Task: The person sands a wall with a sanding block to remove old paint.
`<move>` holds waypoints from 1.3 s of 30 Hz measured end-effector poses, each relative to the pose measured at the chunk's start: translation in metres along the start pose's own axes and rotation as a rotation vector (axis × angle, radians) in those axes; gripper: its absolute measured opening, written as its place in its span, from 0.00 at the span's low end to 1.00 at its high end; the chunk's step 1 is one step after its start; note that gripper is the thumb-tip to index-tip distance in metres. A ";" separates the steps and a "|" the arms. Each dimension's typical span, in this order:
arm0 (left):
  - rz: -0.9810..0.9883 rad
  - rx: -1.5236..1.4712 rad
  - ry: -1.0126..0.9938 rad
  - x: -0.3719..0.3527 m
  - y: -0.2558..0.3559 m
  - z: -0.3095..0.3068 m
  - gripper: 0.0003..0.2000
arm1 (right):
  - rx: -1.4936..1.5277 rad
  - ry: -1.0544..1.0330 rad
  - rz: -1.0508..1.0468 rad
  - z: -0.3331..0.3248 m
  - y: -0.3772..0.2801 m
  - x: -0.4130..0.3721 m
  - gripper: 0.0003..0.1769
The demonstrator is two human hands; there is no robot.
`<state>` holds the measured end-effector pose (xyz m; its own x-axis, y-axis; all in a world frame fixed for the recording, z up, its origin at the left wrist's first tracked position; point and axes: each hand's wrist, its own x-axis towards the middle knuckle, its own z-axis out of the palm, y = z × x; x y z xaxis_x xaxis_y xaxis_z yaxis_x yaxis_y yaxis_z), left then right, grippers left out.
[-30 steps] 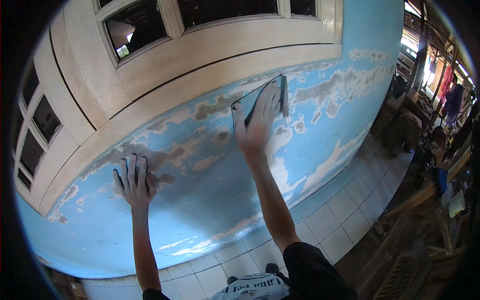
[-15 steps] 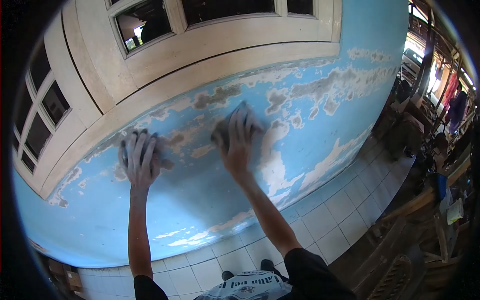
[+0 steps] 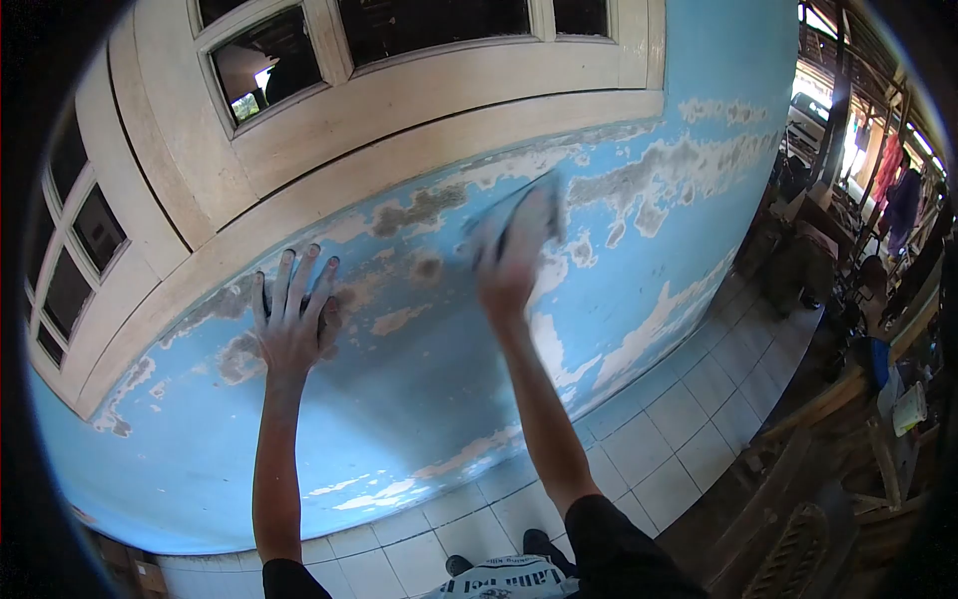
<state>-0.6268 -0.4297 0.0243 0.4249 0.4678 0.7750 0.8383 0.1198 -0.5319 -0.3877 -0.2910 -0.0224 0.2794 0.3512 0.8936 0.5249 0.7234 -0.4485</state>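
Note:
My left hand lies flat against the blue wall, fingers spread, nothing visible in it. Its fingers and back are coated with pale dust. Higher up and to the right, my right hand is smeared by motion and presses a dark, thin sheet of sandpaper to the wall, partly hidden under the fingers. Both hands are among peeled patches of white and grey where the blue paint is gone.
Above the hands run a cream window frame and dark panes. A white tiled floor meets the wall's foot, where my feet stand. On the right are wooden pieces, hanging cloths and other clutter.
My right hand has swept up and to the right across the wall with the sandpaper. My left hand stays on the wall, its fingers now more spread. The view has shifted slightly.

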 end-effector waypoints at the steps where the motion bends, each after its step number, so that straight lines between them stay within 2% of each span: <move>1: 0.000 -0.001 -0.001 0.000 0.000 0.001 0.27 | 0.089 0.174 0.098 0.000 0.004 0.021 0.36; 4: -0.006 0.000 0.007 0.000 0.002 0.000 0.26 | 0.082 0.156 0.113 0.025 0.020 -0.001 0.37; 6: 0.009 0.020 0.008 0.001 0.000 0.001 0.26 | -0.034 -0.040 0.005 0.016 -0.017 -0.057 0.34; 7: 0.004 0.017 0.007 0.001 0.000 0.000 0.26 | -0.037 -0.045 0.002 0.010 -0.017 -0.063 0.34; 9: 0.010 0.032 -0.001 0.002 0.001 -0.002 0.25 | 0.031 -0.299 0.047 0.000 -0.016 -0.077 0.35; 11: 0.018 0.019 0.008 0.002 0.001 0.000 0.25 | 0.099 -0.040 0.182 -0.001 0.000 -0.036 0.37; 12: 0.015 0.014 0.023 0.002 0.000 0.001 0.25 | 0.099 -0.037 0.185 0.000 0.009 -0.018 0.37; 14: 0.020 0.032 0.013 0.001 -0.001 0.000 0.24 | 0.051 0.176 0.369 0.002 0.022 0.006 0.37; 15: 0.023 0.042 0.006 0.001 0.000 0.000 0.24 | 0.048 0.178 0.369 0.005 0.015 -0.010 0.37; 17: 0.024 0.042 0.016 0.001 0.000 0.001 0.23 | -0.106 -0.014 0.172 0.012 0.000 -0.074 0.37; 18: 0.019 0.049 0.021 0.001 0.001 0.002 0.23 | -0.113 -0.008 0.165 0.006 -0.003 -0.091 0.37; 20: 0.019 0.046 0.015 0.001 0.002 0.001 0.22 | 0.000 -0.176 0.229 0.001 -0.003 -0.117 0.36; 22: 0.026 0.048 -0.006 -0.001 -0.001 0.001 0.22 | 0.086 -0.061 0.585 0.008 0.051 -0.085 0.36; 24: 0.022 0.048 0.026 0.000 -0.001 0.003 0.22 | 0.044 0.088 0.620 -0.016 0.071 -0.025 0.34; 26: 0.024 0.039 0.036 0.000 0.001 0.004 0.22 | 0.034 0.105 0.565 -0.015 0.082 -0.026 0.35; 28: 0.016 0.039 0.048 -0.001 0.000 0.003 0.22 | -0.047 0.095 0.393 -0.006 0.077 -0.041 0.36; 29: 0.019 0.050 0.028 -0.002 -0.001 0.003 0.22 | 0.048 -0.011 0.399 -0.008 0.061 -0.058 0.36; 31: 0.023 0.057 0.019 -0.002 0.001 0.005 0.21 | -0.112 -0.077 0.282 -0.003 0.048 -0.078 0.36; 35: 0.041 0.047 0.042 -0.001 0.000 0.005 0.21 | -0.015 0.066 0.320 -0.010 0.091 -0.016 0.36; 37: 0.019 0.058 0.027 -0.004 -0.001 0.003 0.21 | 0.074 0.206 0.533 -0.014 0.103 0.010 0.37; 38: 0.021 0.054 0.027 -0.004 -0.001 0.003 0.20 | 0.067 0.195 0.535 -0.012 0.102 0.001 0.37; 39: 0.024 0.051 0.034 -0.002 0.000 0.004 0.20 | -0.007 0.146 0.419 -0.008 0.098 -0.011 0.37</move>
<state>-0.6295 -0.4273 0.0212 0.4567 0.4408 0.7727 0.8098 0.1535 -0.5662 -0.3329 -0.2291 -0.0767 0.5798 0.5255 0.6227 0.3476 0.5317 -0.7723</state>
